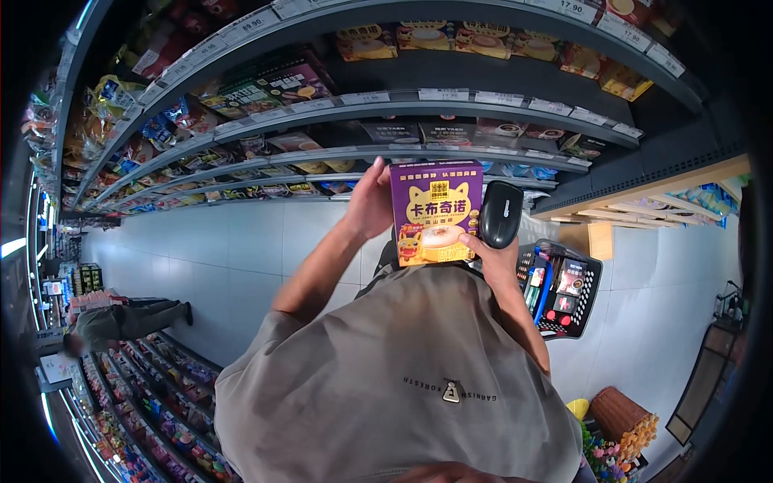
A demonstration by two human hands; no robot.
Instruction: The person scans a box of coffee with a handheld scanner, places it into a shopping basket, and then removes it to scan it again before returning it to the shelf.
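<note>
Upright in front of my chest is a purple and yellow coffee box [437,201], its printed front with a cup picture facing me. My left hand [372,197] grips the box's left edge, with most of its fingers hidden behind. At the lower right corner, the thumb of my right hand [493,259] presses on the front. A black rounded device that looks like a handheld barcode scanner [501,216] rises from that same hand, right beside the box. Its lower part is hidden by my fingers.
Shelves with price labels [443,95] curve across the front, stocked with coffee boxes [481,39] and bagged goods. On the floor at my right stands a black basket [594,278] holding several packages. Another person [133,320] stands far left beside lower shelving. A wicker basket [618,412] lies at lower right.
</note>
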